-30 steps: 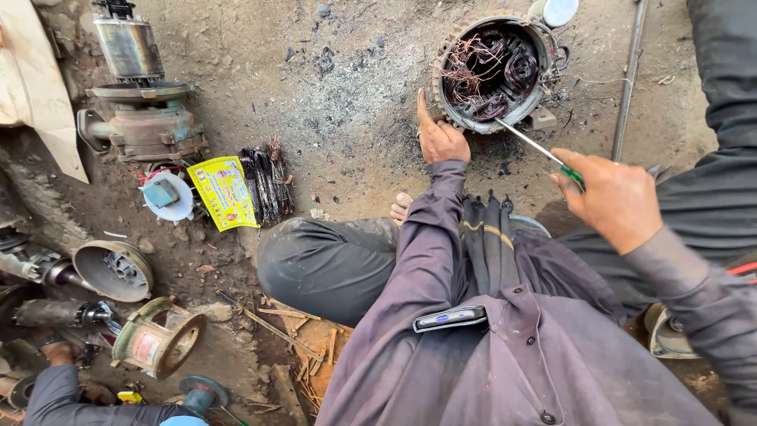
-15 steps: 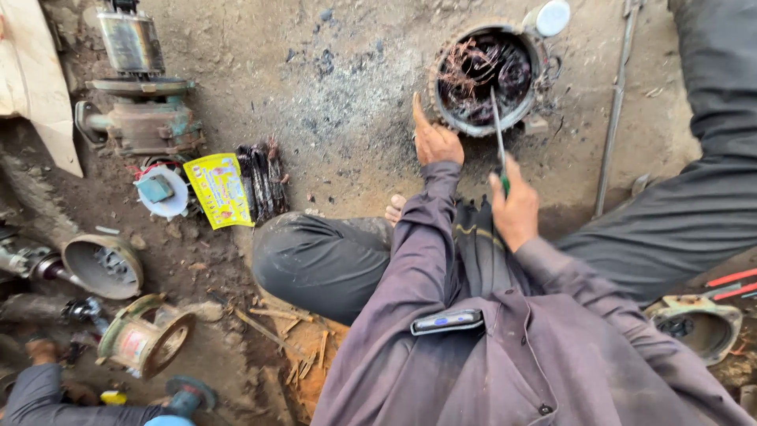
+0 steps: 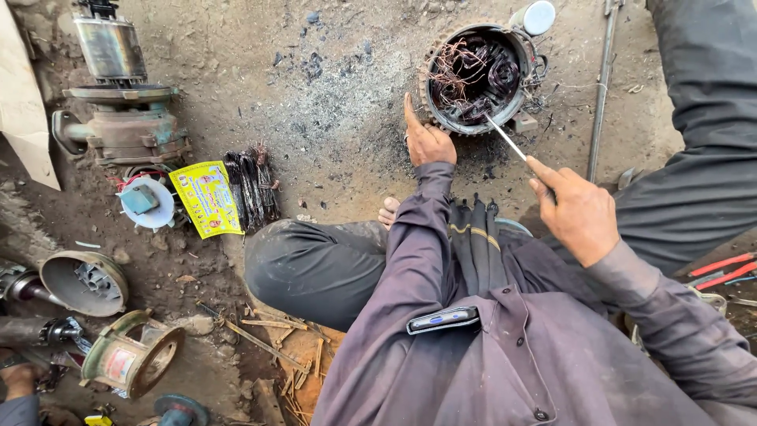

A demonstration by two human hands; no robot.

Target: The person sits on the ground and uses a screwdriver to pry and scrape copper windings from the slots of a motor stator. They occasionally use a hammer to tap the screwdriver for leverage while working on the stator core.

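Burnt copper windings are being pried out of a round motor stator (image 3: 479, 77) w/ a thin screwdriver (image 3: 509, 142), pinched tight in the right hand (image 3: 579, 213); tip is being worked just beyond the grip, inside the housing. Next, leverage under the coils is likely being called for. Left hand (image 3: 426, 140), index extended, is being pressed flat against the stator's rim, holding nothing.

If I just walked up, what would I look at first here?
Probably the round metal motor shell at the top, standing on sooty ground and stuffed with tangled, burnt copper wire. The left hand rests against its rim, while the right hand pokes a thin metal tool into it. After that, the bright yellow packet on the dirt at the left stands out, beside a bundle of dark strips.
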